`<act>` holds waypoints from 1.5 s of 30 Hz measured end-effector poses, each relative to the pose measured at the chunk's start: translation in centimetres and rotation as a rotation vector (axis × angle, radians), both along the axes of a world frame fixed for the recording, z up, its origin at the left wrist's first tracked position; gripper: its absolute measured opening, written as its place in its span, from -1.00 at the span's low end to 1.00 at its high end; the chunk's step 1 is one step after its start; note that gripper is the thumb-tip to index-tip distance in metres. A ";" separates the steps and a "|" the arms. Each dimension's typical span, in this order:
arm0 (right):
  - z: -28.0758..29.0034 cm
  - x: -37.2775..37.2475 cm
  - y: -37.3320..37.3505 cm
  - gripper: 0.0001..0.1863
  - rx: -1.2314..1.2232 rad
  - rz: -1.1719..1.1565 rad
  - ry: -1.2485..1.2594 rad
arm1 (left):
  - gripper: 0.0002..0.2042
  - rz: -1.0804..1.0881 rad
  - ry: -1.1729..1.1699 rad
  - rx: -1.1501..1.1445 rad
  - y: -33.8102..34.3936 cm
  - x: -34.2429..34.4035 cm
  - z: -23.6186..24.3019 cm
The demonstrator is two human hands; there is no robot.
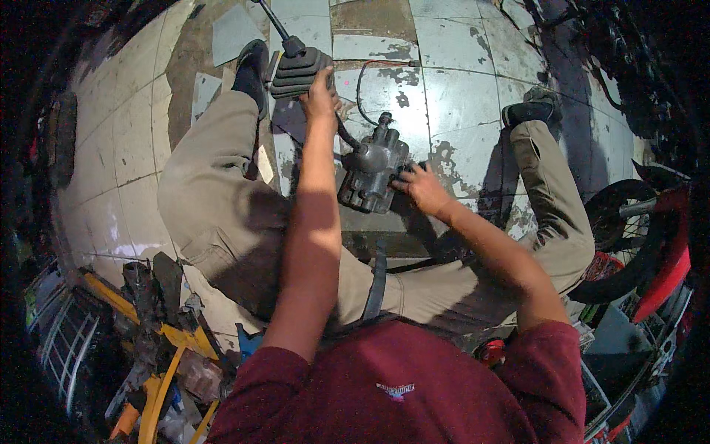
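**Gear lever [275,20] and dark housing [376,174] under handling on a tiled floor [462,85]**

Progress: work appears to be under way. The lever stands tilted in its ribbed rubber boot [296,78], at the far left; the housing lies nearer and to the right, between the person's legs. A thick dark cable [345,133] seems to link the two. Neither piece looks taken apart; how much is left cannot be told. The left hand [319,100], fingers curled, is closed on the boot's right edge. The right hand [427,191] is half open, fingers at the housing's right side; whether it grips cannot be told. Counts: one lever, one boot, one housing, one thick cable, one thin wire [359,87] curving toward the far side, two hands.
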State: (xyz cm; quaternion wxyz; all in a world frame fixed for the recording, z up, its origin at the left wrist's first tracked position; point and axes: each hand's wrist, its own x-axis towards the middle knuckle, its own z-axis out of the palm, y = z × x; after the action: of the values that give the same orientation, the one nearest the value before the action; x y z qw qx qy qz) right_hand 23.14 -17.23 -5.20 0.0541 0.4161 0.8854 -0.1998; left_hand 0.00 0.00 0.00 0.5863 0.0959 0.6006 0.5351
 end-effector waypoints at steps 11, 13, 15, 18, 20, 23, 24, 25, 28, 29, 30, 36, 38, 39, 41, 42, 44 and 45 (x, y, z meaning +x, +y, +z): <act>-3.3 2.0 4.5 -0.77 0.083 -0.811 0.144 | -0.72 -0.050 -0.022 0.063 0.4 0.1 0.8; -3.4 1.8 4.2 -0.78 0.055 -0.995 0.315 | -0.77 -0.028 -0.031 0.018 0.1 0.3 1.0; -3.5 0.6 3.2 -0.77 0.038 -1.048 0.446 | -0.80 -0.034 -0.048 0.005 0.1 0.5 0.9; -2.3 -3.6 1.7 -0.78 0.069 -1.033 0.388 | -0.81 -0.035 -0.046 0.011 0.2 0.1 0.5; -2.7 -5.5 0.7 -0.78 0.172 -1.022 0.312 | -0.74 -0.062 -0.046 0.036 0.2 0.2 0.6; -3.0 -7.5 -0.4 -0.77 0.287 -1.053 0.247 | -0.69 -0.049 -0.017 0.040 0.0 0.1 0.5; -2.7 -7.8 -0.6 -0.77 0.309 -1.031 0.240 | -0.68 -0.036 -0.005 0.041 0.3 0.1 0.5; -2.5 -8.0 -0.7 -0.77 0.331 -1.008 0.233 | -0.67 -0.025 0.001 0.019 0.4 0.1 0.4; -2.6 -7.5 1.0 -0.75 0.279 -1.091 0.195 | -0.68 -0.025 -0.004 0.017 0.1 0.2 0.7; -2.7 -7.2 1.6 -0.74 0.242 -1.144 0.179 | -0.69 -0.024 -0.010 0.022 0.1 0.4 0.8; -3.4 -7.4 1.0 -0.71 0.249 -1.153 0.203 | -0.69 -0.020 -0.013 0.031 0.2 0.5 0.9; -2.0 -7.5 0.8 -0.69 0.089 -1.135 0.238 | -0.74 -0.015 -0.019 0.027 0.1 0.0 0.6; -2.3 -7.1 1.5 -0.74 0.232 -1.133 0.254 | -0.72 -0.002 -0.031 0.020 -0.1 0.5 0.9; -2.7 -7.6 0.7 -0.74 0.226 -1.136 0.250 | -0.72 0.013 -0.016 0.002 0.0 0.6 1.2; -3.2 -8.3 -2.0 -0.75 0.216 -1.143 0.234 | -0.73 0.023 -0.013 -0.007 0.2 0.6 1.1; -1.5 -8.5 -1.9 -0.74 0.130 -1.140 0.223 | -0.73 0.020 -0.021 0.001 0.0 0.3 0.9; -2.1 -8.0 -0.2 -0.73 0.193 -1.145 0.185 | -0.73 0.007 -0.025 0.016 -0.1 0.1 0.6; -2.3 -7.7 0.9 -0.72 0.226 -1.148 0.166 | -0.73 -0.004 -0.021 0.023 0.2 0.1 0.7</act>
State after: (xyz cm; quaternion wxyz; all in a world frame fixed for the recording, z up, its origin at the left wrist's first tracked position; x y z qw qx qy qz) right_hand 15.49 -16.37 -7.55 -0.1767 0.8149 0.5357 -0.1334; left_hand 0.06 0.18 0.67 0.5924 0.0981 0.5883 0.5417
